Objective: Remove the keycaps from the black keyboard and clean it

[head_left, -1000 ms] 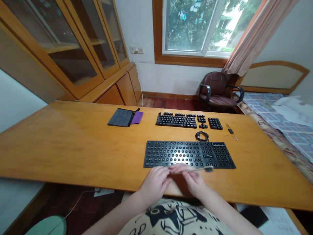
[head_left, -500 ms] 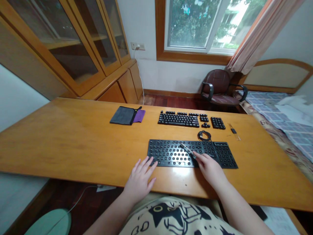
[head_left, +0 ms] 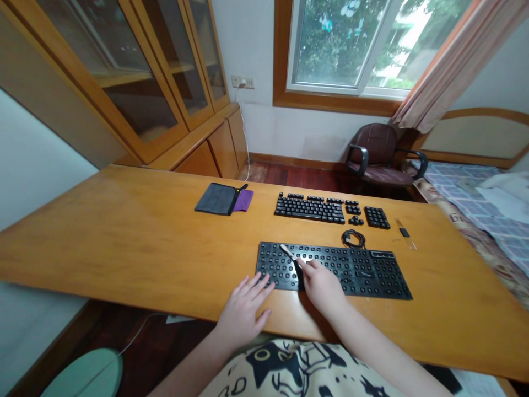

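A black keyboard base (head_left: 374, 275) with its keycaps off lies flat near the front edge of the desk. My right hand (head_left: 324, 286) pinches a thin, light-coloured brush (head_left: 288, 252), whose far end is over the upper left part of the base. Fingers spread, my left hand (head_left: 246, 309) rests with its fingertips on the lower left corner of the base. Behind the base, the removed black keycaps (head_left: 309, 208) are laid out in keyboard order. A coiled black cable (head_left: 353, 239) sits at the base's back edge.
A grey cloth pouch (head_left: 217, 198) and a purple cloth (head_left: 243, 200) lie at the back of the wooden desk (head_left: 124, 237). To the right is a small keycap puller (head_left: 404, 232). Beyond the desk stand a brown armchair (head_left: 378, 149) and a bed (head_left: 475, 182).
My right hand has moved left over the keyboard base with the brush. My left hand stays at the lower left corner. The camera view has shifted slightly.
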Demonstrator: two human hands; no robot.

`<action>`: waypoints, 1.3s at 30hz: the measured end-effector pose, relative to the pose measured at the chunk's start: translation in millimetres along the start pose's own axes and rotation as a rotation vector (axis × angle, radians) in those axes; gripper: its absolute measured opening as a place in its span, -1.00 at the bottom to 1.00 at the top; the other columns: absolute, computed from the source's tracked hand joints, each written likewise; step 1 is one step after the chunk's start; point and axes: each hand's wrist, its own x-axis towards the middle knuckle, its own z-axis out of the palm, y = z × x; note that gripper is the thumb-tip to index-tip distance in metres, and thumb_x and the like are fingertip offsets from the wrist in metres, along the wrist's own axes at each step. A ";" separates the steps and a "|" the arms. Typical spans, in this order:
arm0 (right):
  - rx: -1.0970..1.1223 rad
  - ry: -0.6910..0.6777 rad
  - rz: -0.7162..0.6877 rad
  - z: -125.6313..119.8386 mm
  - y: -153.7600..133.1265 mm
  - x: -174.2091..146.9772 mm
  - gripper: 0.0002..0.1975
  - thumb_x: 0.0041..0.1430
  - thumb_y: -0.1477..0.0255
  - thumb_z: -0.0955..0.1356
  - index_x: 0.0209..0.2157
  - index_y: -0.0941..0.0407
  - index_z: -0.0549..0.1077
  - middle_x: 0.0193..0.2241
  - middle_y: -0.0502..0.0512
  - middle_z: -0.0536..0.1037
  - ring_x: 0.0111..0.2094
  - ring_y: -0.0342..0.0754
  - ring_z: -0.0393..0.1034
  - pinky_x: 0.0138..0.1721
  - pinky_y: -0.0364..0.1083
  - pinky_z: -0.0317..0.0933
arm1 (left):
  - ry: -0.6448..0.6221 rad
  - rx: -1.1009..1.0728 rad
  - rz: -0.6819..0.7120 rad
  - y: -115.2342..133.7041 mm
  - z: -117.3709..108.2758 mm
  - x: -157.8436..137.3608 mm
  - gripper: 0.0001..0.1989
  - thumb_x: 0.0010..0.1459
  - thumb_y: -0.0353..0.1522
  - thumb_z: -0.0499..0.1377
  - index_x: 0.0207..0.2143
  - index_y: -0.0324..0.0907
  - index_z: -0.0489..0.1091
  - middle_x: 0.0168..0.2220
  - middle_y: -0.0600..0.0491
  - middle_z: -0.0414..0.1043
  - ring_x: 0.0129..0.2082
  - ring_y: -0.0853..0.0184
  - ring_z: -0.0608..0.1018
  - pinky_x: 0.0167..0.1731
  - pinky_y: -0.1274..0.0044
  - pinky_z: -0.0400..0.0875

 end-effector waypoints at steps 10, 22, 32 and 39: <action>0.133 0.030 -0.208 -12.9 -21.6 14.4 -0.57 0.27 0.43 0.14 0.14 -0.06 0.29 -0.23 0.08 0.45 -0.32 -0.13 0.40 -0.32 -0.19 0.22 | 0.077 0.043 -0.005 4.6 -3.9 -0.9 -0.51 0.15 -0.33 0.05 0.16 -0.07 0.21 0.18 0.02 0.23 0.16 0.16 0.30 0.09 0.24 0.24; 0.129 -0.098 -0.272 -4.0 -20.9 -2.1 -0.58 0.28 0.44 0.13 0.12 -0.10 0.30 -0.25 0.07 0.45 -0.30 -0.12 0.40 -0.30 -0.20 0.20 | 0.308 0.032 -0.036 11.3 3.1 -7.1 -0.70 0.13 -0.46 0.03 -0.15 -0.14 0.48 -0.12 0.02 0.53 -0.12 0.26 0.51 -0.11 0.39 0.38; 0.027 -0.106 -0.350 -11.8 -38.3 -2.5 -0.56 0.29 0.43 0.11 0.16 -0.06 0.25 -0.27 0.10 0.45 -0.37 -0.11 0.40 -0.37 -0.18 0.21 | 0.268 0.081 -0.064 11.9 -0.4 -9.1 -0.72 0.12 -0.43 0.05 -0.18 -0.13 0.49 -0.14 -0.01 0.53 -0.38 0.31 0.47 -0.32 0.39 0.36; -0.029 -0.099 -0.280 -7.3 -32.6 -4.1 -0.54 0.25 0.48 0.13 0.15 -0.04 0.26 -0.25 0.13 0.45 -0.38 -0.08 0.41 -0.39 -0.16 0.22 | 0.264 0.136 -0.046 11.0 5.3 -11.6 -0.74 0.12 -0.43 0.04 -0.21 -0.14 0.49 -0.12 0.00 0.52 -0.41 0.31 0.47 -0.40 0.41 0.30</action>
